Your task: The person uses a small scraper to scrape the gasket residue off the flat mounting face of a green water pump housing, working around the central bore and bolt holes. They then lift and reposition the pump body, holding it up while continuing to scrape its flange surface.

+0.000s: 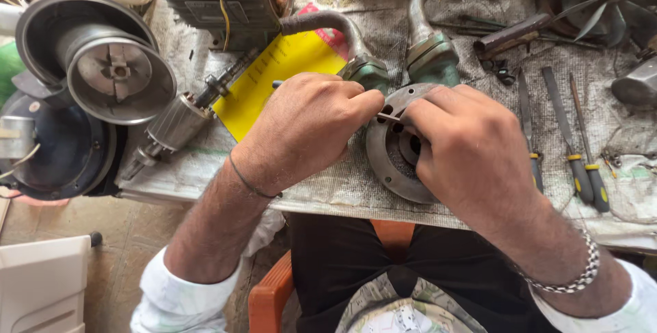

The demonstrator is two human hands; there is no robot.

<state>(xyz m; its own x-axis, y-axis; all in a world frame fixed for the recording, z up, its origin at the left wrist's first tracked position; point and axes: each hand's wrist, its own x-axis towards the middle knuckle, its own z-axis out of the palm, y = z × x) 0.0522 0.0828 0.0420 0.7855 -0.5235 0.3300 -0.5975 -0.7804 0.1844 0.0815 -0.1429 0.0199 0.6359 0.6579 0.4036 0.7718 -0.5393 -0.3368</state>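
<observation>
Gripping thin metal rod (391,118) with left hand (304,127), right hand (472,151) pinching its tip, working over round motor end plate (384,158) on bench (328,193); needing steady alignment.

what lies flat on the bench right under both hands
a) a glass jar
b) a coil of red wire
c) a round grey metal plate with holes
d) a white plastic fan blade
c: the left hand and right hand meet over a round grey metal plate with holes on the bench cloth.
</observation>
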